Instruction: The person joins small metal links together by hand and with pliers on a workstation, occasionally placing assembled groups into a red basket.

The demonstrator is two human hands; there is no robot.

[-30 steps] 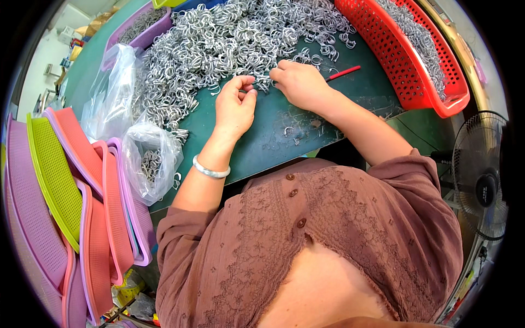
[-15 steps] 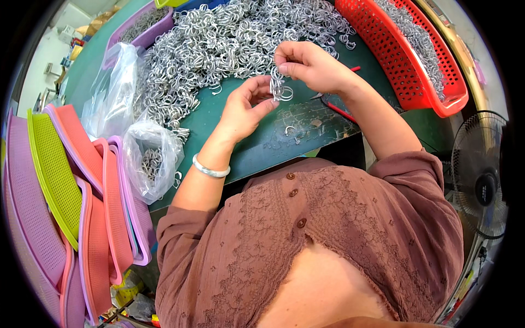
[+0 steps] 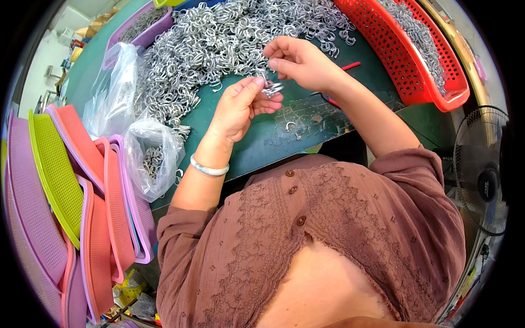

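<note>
My left hand [image 3: 238, 106] is closed around a small cluster of silvery metal rings [image 3: 272, 88], thumb on top and fingertips beneath. Just above it, my right hand [image 3: 301, 63] has its fingers curled and thumb drawn in toward them; whether a ring sits between the tips is too small to tell. Beyond both hands spreads a large heap of the same open metal rings [image 3: 219, 41]. A single loose ring [image 3: 290, 126] lies on the green tabletop [image 3: 257, 145] near its front edge. Red-handled pliers [image 3: 351, 65] lie partly hidden under my right forearm.
A red perforated basket [image 3: 383, 49] holding metal pieces stands at the right, a purple basket [image 3: 145, 38] at the far left. A clear plastic bag [image 3: 169, 177] with rings sits by the left edge, near stacked coloured baskets [image 3: 52, 169]. A black fan [image 3: 484, 164] stands at right.
The hanging rings have gone from my right hand's pinch into my left hand's grip. My right hand has shifted slightly left, and the left thumb has closed over the rings.
</note>
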